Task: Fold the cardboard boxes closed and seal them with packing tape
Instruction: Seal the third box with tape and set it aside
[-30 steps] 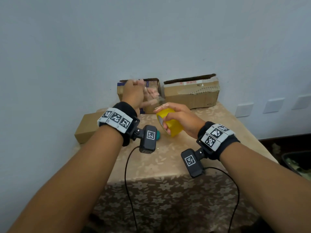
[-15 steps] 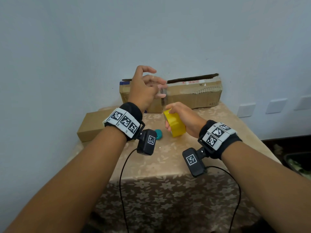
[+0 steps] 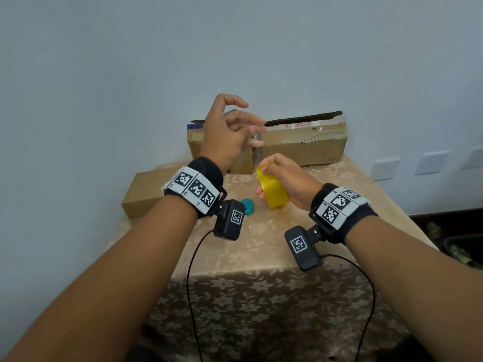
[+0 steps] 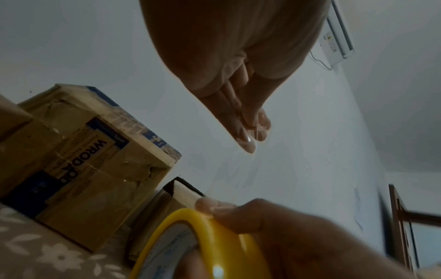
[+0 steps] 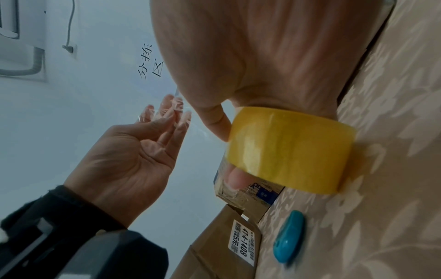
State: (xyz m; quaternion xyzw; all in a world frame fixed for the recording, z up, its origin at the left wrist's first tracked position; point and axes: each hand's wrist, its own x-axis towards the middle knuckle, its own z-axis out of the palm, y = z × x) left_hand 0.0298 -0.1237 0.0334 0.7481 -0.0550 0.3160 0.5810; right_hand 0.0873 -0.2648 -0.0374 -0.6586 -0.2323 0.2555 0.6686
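At frame centre, above the floral tablecloth point(image 3: 261, 246): right hand point(image 3: 285, 178) curled round the yellow tape roll point(image 3: 274, 195), thumb through its core. Just above and left: left hand point(image 3: 227, 137), fingertips point(image 5: 167, 111) pinching a clear tape strip point(image 5: 190, 128) drawn from the roll. Behind, against the wall: two cardboard boxes point(image 3: 305, 145); lower left, a third box point(image 3: 143, 189). Beside the roll, a teal cutter point(image 3: 247, 206).
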